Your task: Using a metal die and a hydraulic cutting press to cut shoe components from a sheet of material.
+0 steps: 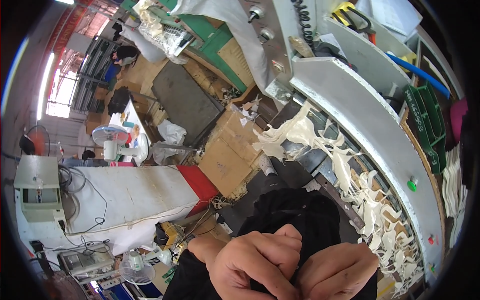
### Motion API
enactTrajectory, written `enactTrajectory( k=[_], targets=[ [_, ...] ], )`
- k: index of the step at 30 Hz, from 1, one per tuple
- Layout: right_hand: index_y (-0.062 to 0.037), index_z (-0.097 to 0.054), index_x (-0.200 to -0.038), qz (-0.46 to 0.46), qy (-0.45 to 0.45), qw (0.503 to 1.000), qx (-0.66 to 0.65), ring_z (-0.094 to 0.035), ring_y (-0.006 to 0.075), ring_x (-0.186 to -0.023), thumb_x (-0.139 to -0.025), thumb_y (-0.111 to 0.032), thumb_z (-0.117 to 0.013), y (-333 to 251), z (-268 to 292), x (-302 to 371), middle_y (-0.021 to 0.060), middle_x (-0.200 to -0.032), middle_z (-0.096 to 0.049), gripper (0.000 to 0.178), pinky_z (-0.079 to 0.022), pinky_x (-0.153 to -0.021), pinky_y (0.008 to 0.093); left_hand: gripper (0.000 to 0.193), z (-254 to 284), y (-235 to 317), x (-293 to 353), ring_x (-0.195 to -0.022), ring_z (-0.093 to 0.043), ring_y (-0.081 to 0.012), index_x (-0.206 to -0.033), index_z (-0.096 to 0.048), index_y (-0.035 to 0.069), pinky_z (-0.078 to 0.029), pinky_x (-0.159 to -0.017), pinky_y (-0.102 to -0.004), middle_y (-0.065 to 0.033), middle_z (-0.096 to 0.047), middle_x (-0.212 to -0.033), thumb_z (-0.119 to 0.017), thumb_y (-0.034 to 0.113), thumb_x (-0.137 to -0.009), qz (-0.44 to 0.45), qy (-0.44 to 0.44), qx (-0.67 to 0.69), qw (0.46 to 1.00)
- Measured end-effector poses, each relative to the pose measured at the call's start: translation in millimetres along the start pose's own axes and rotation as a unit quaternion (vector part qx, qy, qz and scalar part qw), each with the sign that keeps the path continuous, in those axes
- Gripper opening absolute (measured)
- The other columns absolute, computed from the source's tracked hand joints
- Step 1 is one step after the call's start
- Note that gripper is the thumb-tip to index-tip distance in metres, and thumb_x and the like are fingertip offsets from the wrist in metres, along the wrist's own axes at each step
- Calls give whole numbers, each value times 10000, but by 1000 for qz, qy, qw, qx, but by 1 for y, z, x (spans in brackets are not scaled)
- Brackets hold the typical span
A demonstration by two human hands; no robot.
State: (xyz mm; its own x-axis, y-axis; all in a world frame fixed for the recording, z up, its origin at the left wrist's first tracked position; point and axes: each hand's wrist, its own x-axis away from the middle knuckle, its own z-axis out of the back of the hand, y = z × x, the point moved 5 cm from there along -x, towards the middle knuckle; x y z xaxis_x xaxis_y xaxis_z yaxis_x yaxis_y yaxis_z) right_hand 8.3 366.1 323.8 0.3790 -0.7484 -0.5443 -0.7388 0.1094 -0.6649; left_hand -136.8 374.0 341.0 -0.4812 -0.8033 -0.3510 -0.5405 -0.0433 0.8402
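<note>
My left hand (255, 257) and my right hand (337, 270) are close together in front of my dark clothing (300, 205), low in the picture. The fingers of both are curled inward, and their tips meet or nearly meet near the lower edge. Whatever lies between the fingers, if anything, is hidden by the backs of the hands. To the right of my right hand, a heap of cream-coloured rubbery scraps (380, 220) hangs along the grey curved machine edge (375, 100).
A green plastic holder (425, 125) and a blue tube (420, 74) sit on the machine at right. Flattened cardboard (225, 160) covers floor ahead. A white pillar with a red base (197, 187) stands left, with loose cables and a fan (136, 267) nearby.
</note>
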Motion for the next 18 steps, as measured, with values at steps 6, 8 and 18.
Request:
enactTrajectory(
  k=[6,8,18],
  targets=[
    [52,-775,-893,50,-16,997,54,-726,269,-684,-858,-37,-814,-9,1,-9,178,-883,-733,104,-583,-585,334,250,-2,-3,4,-609,-486,-166,-855,-829,40,-271,-667,-390,-21,-621,-691,-841,280,-927,-48,-8,-13,999],
    [51,-776,-897,66,-25,997,41,-726,270,-683,-852,-30,-814,-9,7,-10,175,-880,-731,101,-583,-584,336,257,-3,-7,-1,-614,-481,-168,-848,-826,41,-269,-673,-393,-18,-615,-691,-840,285,-927,-58,-7,-6,998],
    [62,-787,-935,54,-12,998,2,-726,268,-689,-876,-19,-806,-11,32,-17,178,-899,-736,102,-586,-597,334,236,-5,-19,-20,-610,-490,-164,-854,-829,35,-275,-653,-385,-31,-632,-709,-849,261,-919,-67,11,-1,998]
  ],
)
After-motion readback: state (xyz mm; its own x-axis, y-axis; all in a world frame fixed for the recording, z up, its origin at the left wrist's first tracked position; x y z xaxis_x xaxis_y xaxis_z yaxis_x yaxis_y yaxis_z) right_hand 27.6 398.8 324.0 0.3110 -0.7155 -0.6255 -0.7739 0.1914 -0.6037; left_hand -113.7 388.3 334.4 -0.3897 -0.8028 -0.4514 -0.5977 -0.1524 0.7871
